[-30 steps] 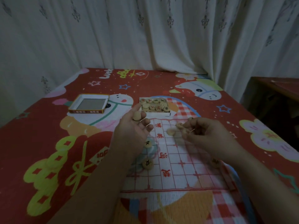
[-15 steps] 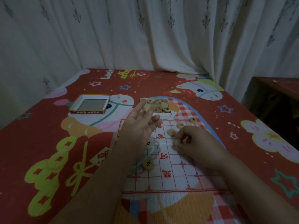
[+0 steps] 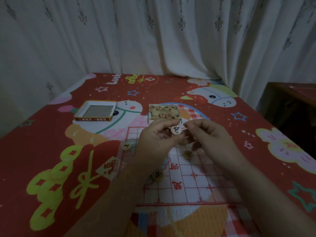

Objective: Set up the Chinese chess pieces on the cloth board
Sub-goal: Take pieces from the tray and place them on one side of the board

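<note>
Two hands were over the board [image 3: 196, 185]. The left hand [image 3: 153, 142] pinched a round piece [image 3: 176, 130]. The right hand [image 3: 213, 139] looked curled, but it was too dark to tell its grip.

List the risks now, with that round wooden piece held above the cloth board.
The left hand pinches the round pale wooden piece with a black character; dropped, it may knock the brownish wooden disc lying just below it. The left forearm passes close by another black-marked wooden disc on the white, red-gridded cloth board and might nudge it.
</note>
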A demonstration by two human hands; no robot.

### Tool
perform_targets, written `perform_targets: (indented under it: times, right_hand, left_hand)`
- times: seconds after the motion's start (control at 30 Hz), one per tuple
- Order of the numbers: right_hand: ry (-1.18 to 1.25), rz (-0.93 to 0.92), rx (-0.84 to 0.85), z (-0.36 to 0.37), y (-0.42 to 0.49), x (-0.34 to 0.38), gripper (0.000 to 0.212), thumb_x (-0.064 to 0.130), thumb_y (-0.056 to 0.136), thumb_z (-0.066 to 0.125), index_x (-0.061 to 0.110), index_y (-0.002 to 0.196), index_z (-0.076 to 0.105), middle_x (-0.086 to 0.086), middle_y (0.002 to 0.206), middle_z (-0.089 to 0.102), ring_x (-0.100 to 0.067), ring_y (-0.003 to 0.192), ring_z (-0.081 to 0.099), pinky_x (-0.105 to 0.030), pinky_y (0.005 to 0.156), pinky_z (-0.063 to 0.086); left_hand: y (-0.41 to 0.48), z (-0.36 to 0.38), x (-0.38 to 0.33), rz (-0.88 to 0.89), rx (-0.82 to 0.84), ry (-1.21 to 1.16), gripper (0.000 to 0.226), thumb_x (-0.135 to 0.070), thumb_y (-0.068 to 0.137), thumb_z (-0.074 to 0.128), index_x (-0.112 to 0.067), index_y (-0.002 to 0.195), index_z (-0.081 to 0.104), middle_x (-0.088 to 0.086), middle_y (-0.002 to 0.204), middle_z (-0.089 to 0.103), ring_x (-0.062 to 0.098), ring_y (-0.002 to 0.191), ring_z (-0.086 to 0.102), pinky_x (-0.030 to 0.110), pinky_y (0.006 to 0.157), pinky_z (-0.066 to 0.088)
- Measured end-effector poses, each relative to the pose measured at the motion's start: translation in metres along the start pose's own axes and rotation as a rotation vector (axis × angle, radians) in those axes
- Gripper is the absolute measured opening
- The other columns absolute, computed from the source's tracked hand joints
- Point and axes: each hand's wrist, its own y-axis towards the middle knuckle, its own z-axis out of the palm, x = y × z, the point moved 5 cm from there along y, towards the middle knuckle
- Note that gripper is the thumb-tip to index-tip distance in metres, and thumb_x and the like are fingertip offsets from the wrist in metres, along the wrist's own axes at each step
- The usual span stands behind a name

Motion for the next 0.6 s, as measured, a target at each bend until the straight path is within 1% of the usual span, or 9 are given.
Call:
perform_targets:
  times: [0.03, 0.1, 0.17, 0.23, 0.3, 0.37, 0.43, 0.5, 0.6]
  right_hand:
    - [0.031, 0.003, 0.012, 0.002, 0.001, 0.001, 0.017, 0.021, 0.097, 0.059, 0.008, 0.101, 0.069, -0.011, 0.086, 0.075, -0.025, 0.080, 0.069, -0.031, 0.061, 0.053]
    - [0.043, 0.012, 0.023, 0.005, 0.002, 0.000, 0.013, 0.017, 0.094, 0.064, 0.008, 0.103, 0.068, -0.014, 0.083, 0.074, -0.022, 0.075, 0.068, -0.031, 0.061, 0.053]
    - [0.051, 0.019, 0.026, 0.007, 0.004, -0.002, 0.013, 0.011, 0.091, 0.067, 0.008, 0.103, 0.067, -0.015, 0.080, 0.074, -0.019, 0.071, 0.066, -0.028, 0.060, 0.052]
    - [0.068, 0.015, 0.022, 0.008, 0.006, -0.002, 0.012, 0.008, 0.090, 0.067, 0.006, 0.101, 0.067, -0.017, 0.080, 0.073, -0.021, 0.069, 0.064, -0.026, 0.058, 0.052]
    - [0.098, 0.016, 0.019, 0.008, 0.007, -0.002, 0.011, 0.007, 0.090, 0.067, 0.003, 0.100, 0.068, -0.024, 0.085, 0.071, -0.023, 0.069, 0.063, -0.027, 0.058, 0.051]
    - [0.119, 0.006, 0.021, 0.008, 0.009, -0.001, 0.010, 0.008, 0.090, 0.067, 0.005, 0.099, 0.069, -0.022, 0.085, 0.072, -0.022, 0.069, 0.064, -0.029, 0.060, 0.050]
    - [0.120, -0.017, 0.032, 0.009, 0.009, 0.003, 0.010, 0.010, 0.090, 0.067, 0.013, 0.100, 0.071, -0.014, 0.081, 0.072, -0.018, 0.070, 0.066, -0.032, 0.064, 0.051]
    - [0.100, -0.038, 0.060, 0.011, 0.009, 0.006, 0.015, 0.013, 0.091, 0.066, 0.020, 0.103, 0.071, -0.013, 0.081, 0.072, -0.018, 0.074, 0.068, -0.034, 0.068, 0.053]
    - [0.088, -0.048, 0.081, 0.013, 0.010, 0.009, 0.021, 0.012, 0.091, 0.066, 0.020, 0.110, 0.071, -0.011, 0.088, 0.075, -0.019, 0.078, 0.069, -0.039, 0.074, 0.053]
  left_hand:
    - [0.000, 0.000, 0.000, 0.014, 0.002, 0.012, 0.039, 0.002, 0.077, 0.078, -0.010, 0.113, 0.070, 0.007, 0.111, 0.067, 0.028, 0.098, 0.068, 0.042, 0.086, 0.058]
    - [0.001, -0.001, 0.002, 0.018, 0.006, 0.023, 0.040, 0.003, 0.076, 0.077, -0.011, 0.113, 0.070, 0.008, 0.114, 0.066, 0.031, 0.100, 0.066, 0.046, 0.085, 0.058]
    - [0.001, -0.002, 0.002, 0.021, 0.026, 0.019, 0.041, 0.002, 0.077, 0.076, -0.012, 0.115, 0.070, 0.009, 0.116, 0.066, 0.034, 0.100, 0.065, 0.049, 0.083, 0.058]
    - [0.001, -0.002, 0.003, 0.002, 0.044, -0.008, 0.044, 0.002, 0.078, 0.074, -0.013, 0.119, 0.068, 0.011, 0.115, 0.067, 0.031, 0.100, 0.068, 0.044, 0.083, 0.059]
    - [0.001, -0.002, 0.003, -0.030, 0.050, -0.044, 0.044, 0.005, 0.081, 0.073, -0.013, 0.121, 0.066, 0.012, 0.111, 0.071, 0.026, 0.097, 0.070, 0.033, 0.082, 0.058]
    - [0.001, -0.002, 0.001, -0.034, 0.060, -0.072, 0.041, 0.005, 0.084, 0.070, -0.009, 0.122, 0.065, 0.011, 0.109, 0.072, 0.021, 0.098, 0.071, 0.027, 0.082, 0.056]
    - [0.000, -0.003, -0.001, -0.025, 0.063, -0.074, 0.040, 0.002, 0.087, 0.067, -0.005, 0.126, 0.062, 0.010, 0.111, 0.072, 0.017, 0.102, 0.070, 0.023, 0.084, 0.054]
    - [0.000, -0.005, -0.004, -0.007, 0.072, -0.048, 0.041, -0.002, 0.090, 0.065, -0.006, 0.131, 0.059, 0.007, 0.119, 0.069, 0.014, 0.108, 0.067, 0.022, 0.087, 0.053]
    - [0.001, -0.006, -0.006, -0.033, 0.091, -0.085, 0.045, -0.001, 0.093, 0.061, -0.012, 0.137, 0.055, -0.001, 0.123, 0.067, 0.009, 0.112, 0.065, 0.021, 0.090, 0.052]
